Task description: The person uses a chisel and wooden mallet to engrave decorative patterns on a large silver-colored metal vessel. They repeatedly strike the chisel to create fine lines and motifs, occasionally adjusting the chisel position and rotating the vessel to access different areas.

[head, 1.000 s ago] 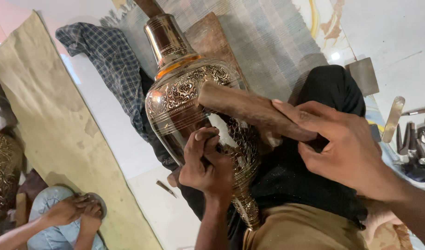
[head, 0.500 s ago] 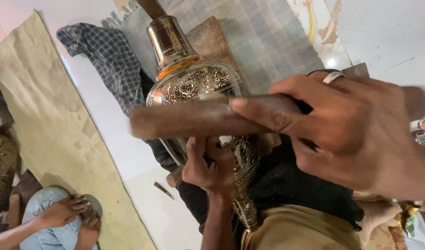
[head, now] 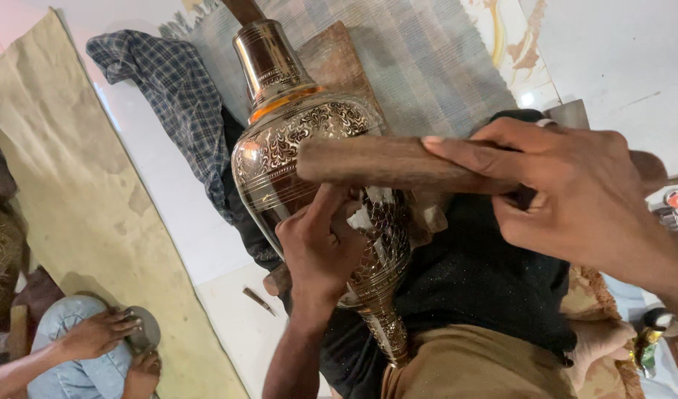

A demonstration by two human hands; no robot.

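Observation:
A large engraved brass vase (head: 295, 148) lies tilted across a lap covered with black cloth (head: 487, 281), its neck pointing away. My left hand (head: 320, 247) rests on the vase's belly with its fingers bunched around a thin tool that is mostly hidden. My right hand (head: 575, 199) grips a brown wooden stick (head: 391, 162) held level just above the left hand's fingertips. The stick's far end reaches over the vase's shoulder.
A checked cloth (head: 169, 81) and a striped rug (head: 427, 66) lie behind the vase. A tan mat (head: 73, 192) runs down the left. At lower left another person's hands (head: 103, 336) hold a small round metal piece. A small tool (head: 259, 299) lies on the white floor.
My right hand swung the wooden stick up toward the camera and to the left, then drew it back a little to the right. My left hand stayed on the vase.

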